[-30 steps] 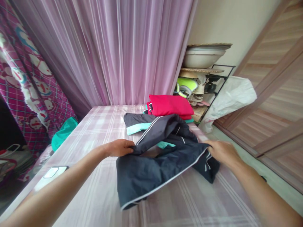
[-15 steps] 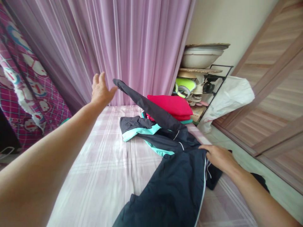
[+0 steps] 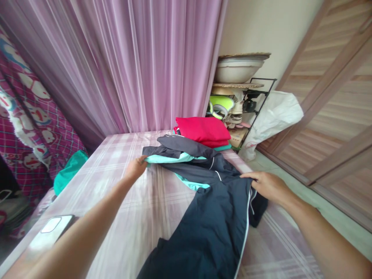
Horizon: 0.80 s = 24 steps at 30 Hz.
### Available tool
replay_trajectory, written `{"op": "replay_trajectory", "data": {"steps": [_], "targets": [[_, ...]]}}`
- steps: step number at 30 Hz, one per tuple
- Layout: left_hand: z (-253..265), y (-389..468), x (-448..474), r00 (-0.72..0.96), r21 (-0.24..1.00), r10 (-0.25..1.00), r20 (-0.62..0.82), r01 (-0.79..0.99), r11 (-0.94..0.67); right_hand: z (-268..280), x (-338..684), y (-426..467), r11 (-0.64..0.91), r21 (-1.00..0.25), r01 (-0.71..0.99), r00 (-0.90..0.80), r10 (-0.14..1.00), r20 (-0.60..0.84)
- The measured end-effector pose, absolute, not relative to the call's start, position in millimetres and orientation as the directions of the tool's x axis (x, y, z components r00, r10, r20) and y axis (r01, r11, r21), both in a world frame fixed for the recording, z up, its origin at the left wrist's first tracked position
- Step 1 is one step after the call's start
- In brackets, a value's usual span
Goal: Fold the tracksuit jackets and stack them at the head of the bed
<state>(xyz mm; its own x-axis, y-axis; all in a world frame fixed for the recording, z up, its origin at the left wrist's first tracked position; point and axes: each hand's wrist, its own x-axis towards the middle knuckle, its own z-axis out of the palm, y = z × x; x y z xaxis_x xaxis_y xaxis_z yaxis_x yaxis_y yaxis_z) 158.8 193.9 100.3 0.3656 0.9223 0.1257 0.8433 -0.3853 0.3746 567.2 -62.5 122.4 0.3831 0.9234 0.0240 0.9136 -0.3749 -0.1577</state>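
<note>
A dark navy jacket (image 3: 212, 224) with white piping and turquoise panels lies spread over the bed, from the front edge of the view toward the far end. My left hand (image 3: 137, 166) pinches the corner of a turquoise-edged part (image 3: 165, 158) on the jacket's far left. Farther right, my right hand (image 3: 269, 186) grips the dark fabric near the white-piped edge, thumb and fingers closed on it. Behind the jacket, a folded red cloth (image 3: 203, 130) rests on a turquoise one, partly touched by a dark sleeve-like strip (image 3: 183, 143).
The bed has a pale plaid sheet (image 3: 116, 232). A phone (image 3: 54, 232) lies at its left, beside my forearm; a green cloth (image 3: 70, 170) hangs at that edge. Purple curtains (image 3: 162, 69) close off the back. A rack (image 3: 261, 100) with basins and a white bag (image 3: 273, 116) stands right.
The dark strip, stretched out in the air before, now lies down by the red cloth. My left hand came down from open and raised to grip the turquoise edge; my right hand keeps its hold.
</note>
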Motion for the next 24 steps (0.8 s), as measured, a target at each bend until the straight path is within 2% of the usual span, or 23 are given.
{"op": "replay_trajectory", "data": {"steps": [2,4,6,8,9,10,11,13,15,17,19,21,22,24], "targets": [[124,199,136,0.401,0.42,0.91,0.105,0.812,-0.406,130,567,-61,-0.384,-0.162,0.909,0.396,0.917,0.048],[155,200,105,0.529,0.548,0.848,0.025,0.703,-0.454,135,568,-58,-0.388,-0.193,0.901,0.41,0.908,0.088],[193,200,73,0.527,0.638,0.849,-0.041,0.667,-0.384,137,568,-54,-0.355,-0.296,0.887,0.4,0.91,0.107],[232,206,49,0.484,0.669,0.867,-0.116,0.683,-0.292,137,566,-48,-0.27,-0.454,0.849,0.35,0.931,0.101],[249,211,41,0.402,0.629,0.912,-0.086,0.732,-0.264,136,564,-45,-0.211,-0.529,0.822,0.31,0.945,0.105],[264,216,37,0.286,0.533,0.958,0.009,0.81,-0.247,135,561,-40,-0.152,-0.586,0.796,0.268,0.956,0.116],[275,222,37,0.169,0.397,0.979,0.113,0.896,-0.2,133,558,-36,-0.101,-0.62,0.778,0.234,0.963,0.137],[284,229,46,0.042,0.151,0.952,0.305,0.984,-0.092,129,550,-25,-0.035,-0.625,0.779,0.203,0.959,0.198],[275,227,62,0.083,-0.016,0.915,0.395,0.996,-0.084,125,542,-16,-0.031,-0.57,0.821,0.217,0.94,0.262],[251,217,79,0.232,-0.132,0.879,0.416,0.972,-0.194,119,538,-10,-0.046,-0.509,0.859,0.234,0.921,0.312],[219,200,90,0.365,-0.205,0.84,0.401,0.93,-0.307,113,539,-7,-0.035,-0.499,0.866,0.225,0.918,0.326],[184,179,95,0.444,-0.23,0.824,0.351,0.894,-0.384,106,545,-6,-0.005,-0.566,0.825,0.201,0.938,0.284],[167,167,96,0.496,-0.212,0.821,0.284,0.867,-0.45,103,549,-5,-0.009,-0.617,0.787,0.197,0.951,0.237],[137,141,92,0.572,-0.089,0.808,0.141,0.82,-0.565,95,558,-2,-0.076,-0.698,0.712,0.222,0.967,0.122]]}}
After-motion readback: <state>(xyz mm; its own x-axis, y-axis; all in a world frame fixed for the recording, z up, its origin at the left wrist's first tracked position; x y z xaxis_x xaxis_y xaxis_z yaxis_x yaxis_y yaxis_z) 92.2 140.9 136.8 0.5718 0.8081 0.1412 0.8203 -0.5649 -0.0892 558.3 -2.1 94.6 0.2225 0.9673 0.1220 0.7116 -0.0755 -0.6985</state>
